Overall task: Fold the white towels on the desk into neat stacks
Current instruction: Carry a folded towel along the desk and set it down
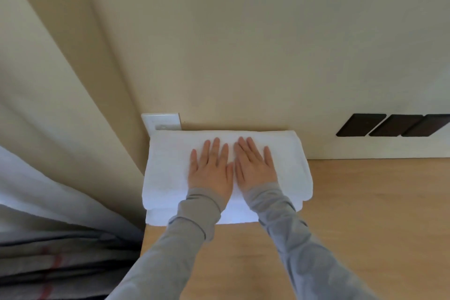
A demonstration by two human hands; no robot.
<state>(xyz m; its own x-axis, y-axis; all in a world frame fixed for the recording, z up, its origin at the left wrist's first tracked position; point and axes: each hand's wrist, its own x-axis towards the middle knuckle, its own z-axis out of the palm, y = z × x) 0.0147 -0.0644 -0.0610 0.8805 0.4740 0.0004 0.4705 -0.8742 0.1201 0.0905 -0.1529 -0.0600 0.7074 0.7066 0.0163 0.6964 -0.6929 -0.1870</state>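
The left hand (211,170) and right hand (253,168) lie flat, fingers straight, side by side, pressing on the folded white towels (168,178) stacked on the bench (365,214).

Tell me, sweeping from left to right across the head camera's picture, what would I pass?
First the beige curtain → white wall plate → left hand → right hand, both flat on the folded white towels → dark wall panels.

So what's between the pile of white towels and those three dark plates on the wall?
Nothing stands there. The head view shows only bare cream wall above the wooden desk between the towel stack and the dark plates.
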